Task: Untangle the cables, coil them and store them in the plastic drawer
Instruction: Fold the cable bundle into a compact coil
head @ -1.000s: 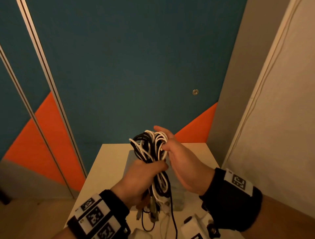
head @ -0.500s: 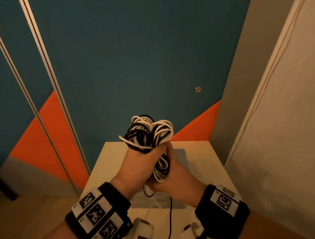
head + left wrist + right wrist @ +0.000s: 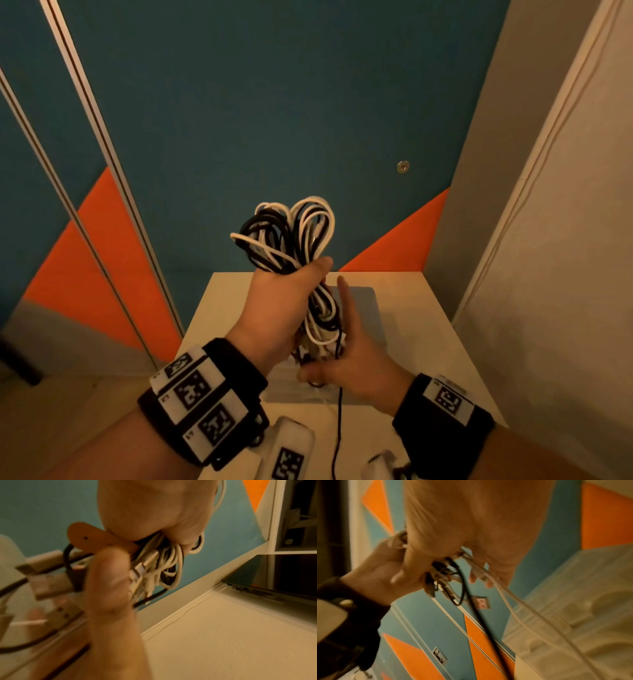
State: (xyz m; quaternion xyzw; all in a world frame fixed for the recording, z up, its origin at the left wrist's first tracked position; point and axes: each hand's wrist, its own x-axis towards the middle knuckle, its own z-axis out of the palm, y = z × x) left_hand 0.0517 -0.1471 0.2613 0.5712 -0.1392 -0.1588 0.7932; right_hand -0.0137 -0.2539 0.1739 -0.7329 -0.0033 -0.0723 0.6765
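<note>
A tangled bundle of black and white cables [image 3: 291, 236] is gripped in my left hand [image 3: 287, 301], its loops sticking up above the fist. The plug ends [image 3: 318, 349] hang below it, and a tan strap [image 3: 89, 538] pokes out beside the thumb. My right hand [image 3: 349, 346] is open just right of the bundle's lower end, index finger straight up, thumb under the plugs. One black cable [image 3: 339, 428] dangles toward me. The translucent plastic drawer [image 3: 368, 308] stands on the white table [image 3: 428, 325] under both hands, also in the right wrist view [image 3: 573, 615].
A blue and orange wall [image 3: 274, 120] rises right behind the table. A beige wall [image 3: 548, 274] closes in on the right. A laptop [image 3: 274, 588] lies beside white shelving in the left wrist view. A wall socket [image 3: 439, 655] is low on the blue wall.
My right hand has let go of the bundle's lower part and opened its fingers. My left hand keeps its grip, and the loops have spread a little above it.
</note>
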